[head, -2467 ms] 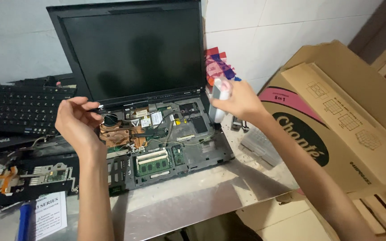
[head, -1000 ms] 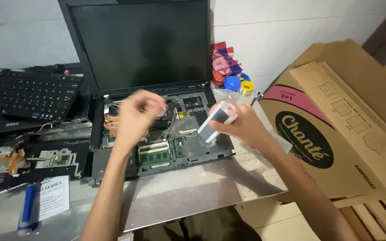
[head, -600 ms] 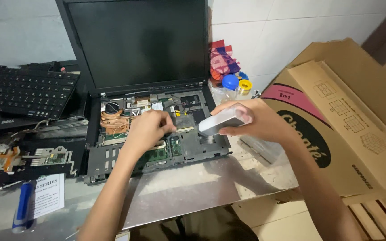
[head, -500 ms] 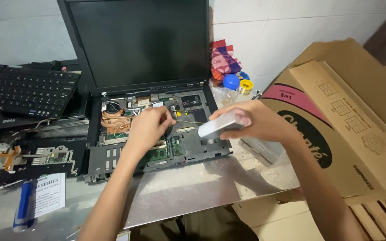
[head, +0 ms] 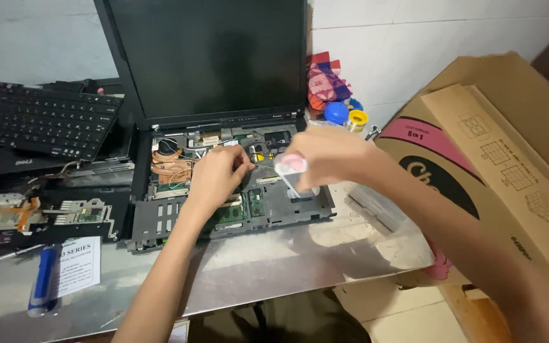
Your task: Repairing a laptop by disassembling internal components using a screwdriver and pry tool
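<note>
An open black laptop [head: 211,57] has its keyboard removed, so the motherboard [head: 255,206] and a copper heat sink [head: 168,168] lie bare. My left hand [head: 216,178] hovers over the middle of the board, fingers pinched on a thin stick [head: 263,166] that points right. My right hand [head: 332,155] holds a small white bottle with a pink cap [head: 290,168] over the board's right part, close to the stick's tip. What the stick's tip touches is hidden.
A detached black keyboard [head: 39,124] and loose circuit boards [head: 7,213] lie to the left. A blue-handled tool [head: 42,279] and a printed paper [head: 77,267] rest at the front left of the metal table [head: 300,254]. A large cardboard box [head: 509,165] stands at the right, with small spools [head: 345,115] behind.
My left hand came from the laptop's left edge to the middle of the board. My right hand brought the bottle from beside the screen down over the board, close to my left hand.
</note>
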